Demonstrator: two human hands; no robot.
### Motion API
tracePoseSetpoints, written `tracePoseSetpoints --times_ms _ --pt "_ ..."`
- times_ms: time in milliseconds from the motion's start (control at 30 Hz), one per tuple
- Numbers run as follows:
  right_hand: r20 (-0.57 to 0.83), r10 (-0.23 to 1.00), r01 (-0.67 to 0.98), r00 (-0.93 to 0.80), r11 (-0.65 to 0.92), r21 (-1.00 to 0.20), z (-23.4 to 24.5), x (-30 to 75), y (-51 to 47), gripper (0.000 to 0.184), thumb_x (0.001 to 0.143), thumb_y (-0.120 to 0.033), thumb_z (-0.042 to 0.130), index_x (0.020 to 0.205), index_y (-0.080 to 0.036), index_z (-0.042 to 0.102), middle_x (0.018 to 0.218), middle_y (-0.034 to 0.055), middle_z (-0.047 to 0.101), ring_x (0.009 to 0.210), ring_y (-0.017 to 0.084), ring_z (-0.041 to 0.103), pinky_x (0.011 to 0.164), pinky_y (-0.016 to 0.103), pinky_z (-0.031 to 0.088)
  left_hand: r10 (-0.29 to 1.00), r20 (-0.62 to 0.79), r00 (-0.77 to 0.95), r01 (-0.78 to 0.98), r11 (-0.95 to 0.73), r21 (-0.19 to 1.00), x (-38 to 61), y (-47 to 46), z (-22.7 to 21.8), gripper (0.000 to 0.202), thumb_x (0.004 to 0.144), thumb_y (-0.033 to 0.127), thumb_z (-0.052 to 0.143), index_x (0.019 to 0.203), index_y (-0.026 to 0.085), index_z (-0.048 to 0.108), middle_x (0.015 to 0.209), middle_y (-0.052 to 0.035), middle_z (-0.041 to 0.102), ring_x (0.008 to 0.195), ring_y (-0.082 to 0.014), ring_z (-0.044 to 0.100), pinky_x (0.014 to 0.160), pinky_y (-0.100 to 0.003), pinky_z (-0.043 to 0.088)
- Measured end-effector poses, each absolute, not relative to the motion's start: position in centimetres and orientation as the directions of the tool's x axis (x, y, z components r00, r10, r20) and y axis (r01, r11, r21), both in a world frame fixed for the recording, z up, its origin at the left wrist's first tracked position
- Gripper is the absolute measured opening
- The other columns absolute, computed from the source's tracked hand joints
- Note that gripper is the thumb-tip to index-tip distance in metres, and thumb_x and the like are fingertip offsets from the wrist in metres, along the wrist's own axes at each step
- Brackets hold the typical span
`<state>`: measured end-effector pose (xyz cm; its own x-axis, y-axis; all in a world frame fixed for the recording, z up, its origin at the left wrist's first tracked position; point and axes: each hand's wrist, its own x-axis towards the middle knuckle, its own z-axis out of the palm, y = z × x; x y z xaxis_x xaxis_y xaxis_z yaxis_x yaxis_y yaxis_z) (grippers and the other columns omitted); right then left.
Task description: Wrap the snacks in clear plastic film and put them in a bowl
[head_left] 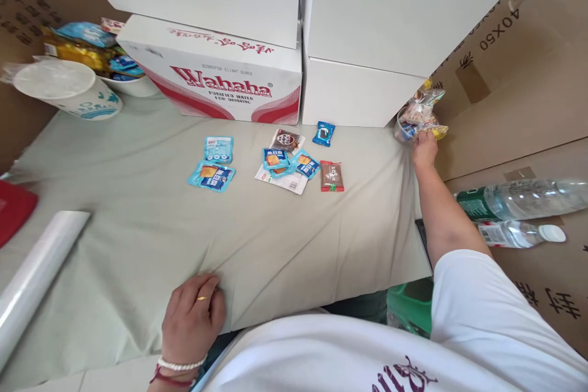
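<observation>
My left hand (195, 311) rests on the cloth near the table's front edge, its fingers curled in and nothing visible in them. My right hand (425, 149) reaches to the far right corner, fingers bent against the snack packets (420, 113) heaped in a clear bowl (402, 130). Its fingertips are partly hidden there. Mid-table lie blue snack packets (217, 176) in a pair. Right of them, more blue packets (276, 159) overlap a white packet (294, 182) and a brown-windowed packet (285, 140). A small dark blue packet (324, 133) and a red-brown packet (331, 176) lie alongside.
A Wahaha water carton (215, 79) and white boxes (367, 12) line the back. At left stand a paper tub (68, 92), a snack-filled bowl (131, 84) and a plastic film roll (39, 282). Plastic bottles (528, 199) lie at right beside cardboard (487, 104).
</observation>
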<state>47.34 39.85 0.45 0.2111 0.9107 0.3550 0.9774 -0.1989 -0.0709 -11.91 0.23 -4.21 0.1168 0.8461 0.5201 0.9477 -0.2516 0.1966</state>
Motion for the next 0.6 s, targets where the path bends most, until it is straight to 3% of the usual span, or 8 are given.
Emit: tracePoseSetpoints --times_ms 233,467,600 --pt "0.338 0.912 0.973 0.231 -0.211 -0.095 0.7 48.3 41.6 0.025 0.094 -0.016 0.047 0.103 -0.014 0.07 0.11 0.0126 0.059 0.093 0.022 0.045 0.086 0.034 0.037 0.847 0.517 0.127 0.955 -0.245 0.166 -12.0 0.3 -4.2 0.024 0.084 0.008 0.066 0.105 0.02 0.064 0.099 -0.011 0.071 0.091 -0.0282 0.067 0.086 -0.041 0.055" --pt "0.256 0.933 0.962 0.255 -0.217 -0.167 2.0 46.4 46.4 0.035 0.097 -0.013 0.045 0.123 -0.003 0.066 0.126 0.0203 0.057 0.106 0.021 0.051 0.094 0.034 0.036 0.871 0.481 0.1 0.961 -0.209 0.179 -12.1 0.2 -4.6 0.026 0.084 0.012 0.062 0.107 0.024 0.063 0.099 -0.0095 0.071 0.091 -0.0283 0.068 0.084 -0.043 0.057" --pt "0.334 0.897 0.948 0.289 -0.218 -0.234 2.1 43.8 45.0 0.047 0.092 -0.009 0.046 0.138 -0.004 0.057 0.145 0.026 0.047 0.123 0.024 0.052 0.102 0.034 0.039 0.874 0.48 0.076 0.935 -0.23 0.271 -12.3 0.0 -4.7 0.026 0.083 0.013 0.062 0.105 0.026 0.065 0.099 -0.0084 0.072 0.091 -0.0277 0.069 0.084 -0.044 0.057"
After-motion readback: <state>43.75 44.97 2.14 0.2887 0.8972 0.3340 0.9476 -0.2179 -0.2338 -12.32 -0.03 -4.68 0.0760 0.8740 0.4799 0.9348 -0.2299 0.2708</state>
